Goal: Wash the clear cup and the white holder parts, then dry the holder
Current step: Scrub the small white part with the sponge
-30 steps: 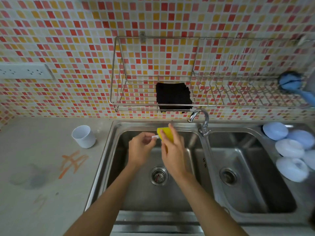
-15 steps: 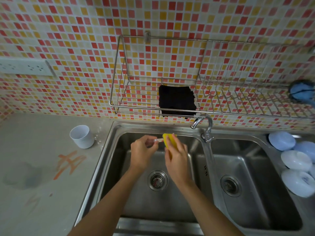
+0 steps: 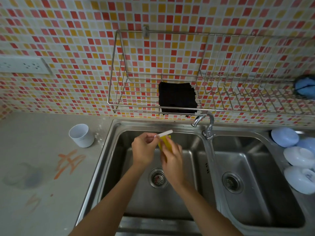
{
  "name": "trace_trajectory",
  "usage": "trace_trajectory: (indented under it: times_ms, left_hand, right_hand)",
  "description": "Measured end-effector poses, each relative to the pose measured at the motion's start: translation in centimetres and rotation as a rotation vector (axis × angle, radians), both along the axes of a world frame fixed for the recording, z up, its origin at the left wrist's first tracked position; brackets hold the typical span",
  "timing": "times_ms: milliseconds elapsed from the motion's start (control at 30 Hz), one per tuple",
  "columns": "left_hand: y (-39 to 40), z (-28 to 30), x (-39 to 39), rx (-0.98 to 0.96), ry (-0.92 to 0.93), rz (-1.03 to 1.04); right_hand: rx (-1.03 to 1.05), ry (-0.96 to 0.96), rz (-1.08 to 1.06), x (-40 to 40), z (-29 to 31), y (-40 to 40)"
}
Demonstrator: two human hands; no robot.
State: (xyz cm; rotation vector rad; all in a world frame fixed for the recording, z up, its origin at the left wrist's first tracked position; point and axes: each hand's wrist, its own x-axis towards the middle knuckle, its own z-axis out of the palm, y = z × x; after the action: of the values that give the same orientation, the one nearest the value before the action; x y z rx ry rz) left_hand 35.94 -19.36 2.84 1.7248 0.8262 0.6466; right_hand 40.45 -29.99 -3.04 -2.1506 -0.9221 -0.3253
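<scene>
L hand point(image 3: 144, 151) pinches white stick point(image 3: 164, 133), long axis pointing up-right. R hand point(image 3: 172, 159) grips yellow sponge point(image 3: 164, 142) just beneath it.

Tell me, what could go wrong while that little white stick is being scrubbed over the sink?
1. The thin white plastic stick is only pinched by the left hand right above the open round metal drain; wet fingers might let it slip and drop.
2. The right hand rubs it with a yellow sponge; pushing hard could bend or snap something so thin.
</scene>
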Motion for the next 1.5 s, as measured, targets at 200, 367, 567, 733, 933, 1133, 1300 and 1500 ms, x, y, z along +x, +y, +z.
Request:
trace_trajectory:
  times_ms: [200, 367, 567, 733, 933, 1133, 1300, 1500]
  left_hand:
    - [0.6, 0.5, 0.7, 0.044, 0.043, 0.034]
    - [0.4, 0.4, 0.6, 0.013, 0.027, -0.048]
    - [0.5, 0.3, 0.4, 0.025, -0.001, -0.065]
    - [0.6, 0.1, 0.3, -0.014, 0.003, -0.069]
    - [0.7, -0.1, 0.2, -0.052, 0.008, -0.086]
    - [1.3, 0.3, 0.2, -0.089, -0.037, -0.108]
    - [1.6, 0.3, -0.1, -0.058, -0.032, -0.142]
    - [1.3, 0.4, -0.1, -0.068, -0.043, -0.158]
  right_hand:
    - [0.191, 0.103, -0.2, 1.1, 0.9, -0.7]
    - [0.126, -0.062, -0.006, 1.6, 1.8, -0.1]
    - [0.087, -0.112, 0.046, 2.0, 2.3, 0.1]
    - [0.095, -0.057, -0.013, 1.5, 1.9, -0.2]
    - [0.113, 0.034, -0.082, 1.5, 2.0, -0.1]
    - [0.05, 0.035, -0.034, 2.5, 2.9, -0.2]
    - [0.033, -0.063, 0.022, 1.2, 2.7, -0.9]
    - [0.004, -0.018, -0.034, 3.2, 2.9, -0.4]
